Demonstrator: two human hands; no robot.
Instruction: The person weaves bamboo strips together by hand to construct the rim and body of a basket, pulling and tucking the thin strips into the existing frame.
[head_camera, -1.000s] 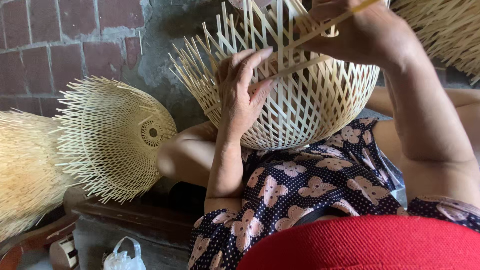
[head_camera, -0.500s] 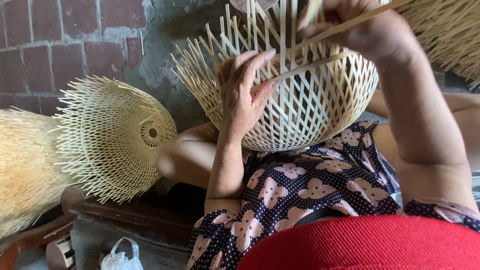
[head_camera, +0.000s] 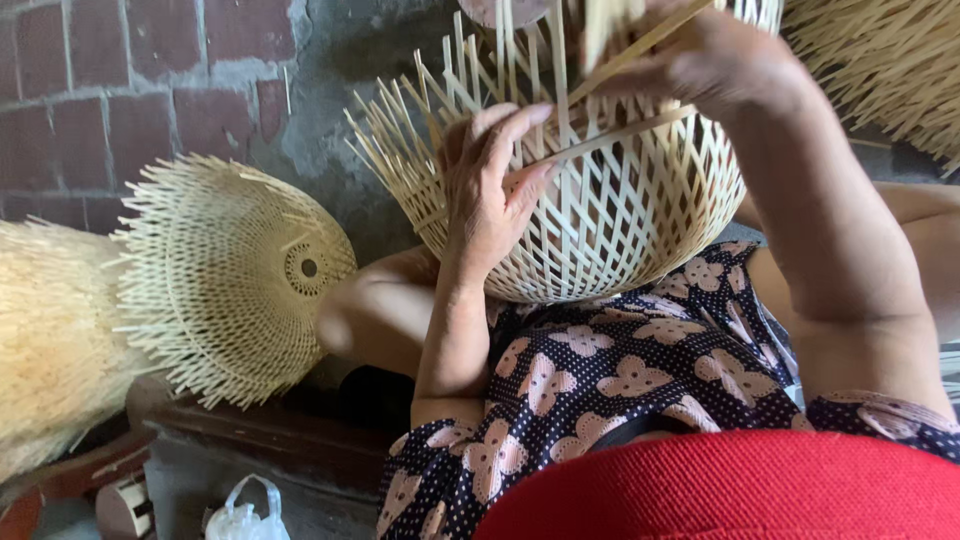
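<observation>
A pale bamboo basket (head_camera: 620, 215) with an open lattice weave rests on my lap, its loose strip ends sticking up and to the left. My left hand (head_camera: 490, 190) presses flat against the basket's left side, fingers spread over the weave. My right hand (head_camera: 715, 60) is at the top rim, pinching a long thin bamboo strip (head_camera: 610, 135) that runs across the lattice toward my left fingers. My dark dress with pink flowers (head_camera: 620, 370) lies under the basket.
A stack of finished woven baskets (head_camera: 220, 275) lies on its side at the left, in front of a brick wall (head_camera: 130, 70). More woven bamboo (head_camera: 880, 60) is at the top right. A small plastic bag (head_camera: 245, 515) sits on the floor below.
My right hand has shifted slightly left along the rim with the strip. My left hand stays pressed on the basket side.
</observation>
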